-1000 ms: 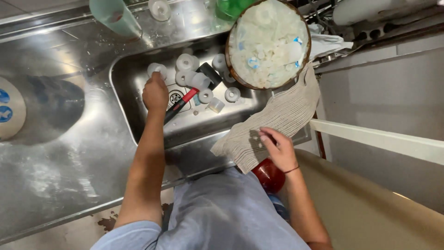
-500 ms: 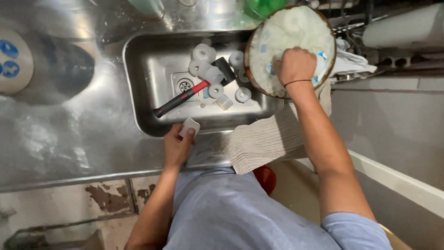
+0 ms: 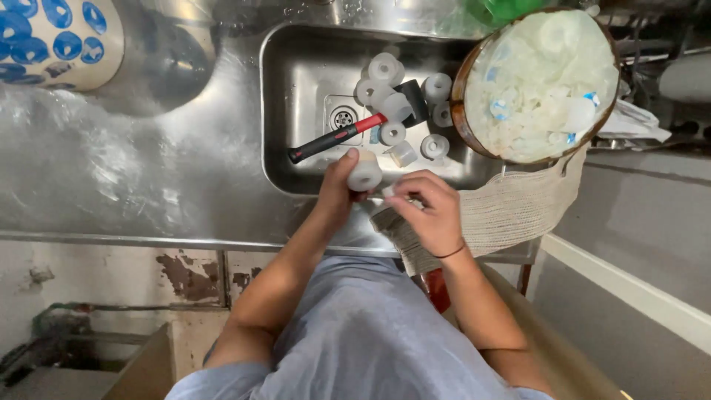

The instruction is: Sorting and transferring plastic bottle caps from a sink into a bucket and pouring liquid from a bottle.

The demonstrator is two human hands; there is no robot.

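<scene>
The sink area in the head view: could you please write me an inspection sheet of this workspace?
Surface: steel counter, wet sheen; sink set into it.
Job's things: white roll in left hand; right hand touching it.
Clutter: more white rolls and a red-and-black hammer in the sink; round basket of white pieces; beige cloth over the edge.
Grippers: both hands busy.
Cables: nothing seen.
Surroundings: blue-spotted vessel; peeling wall below.

Small clear packets with blue markings (image 3: 495, 110) lie among the white pieces inside the round wooden bowl (image 3: 465, 130), right of the sink (image 3: 296, 89). No signs or screens show.
</scene>
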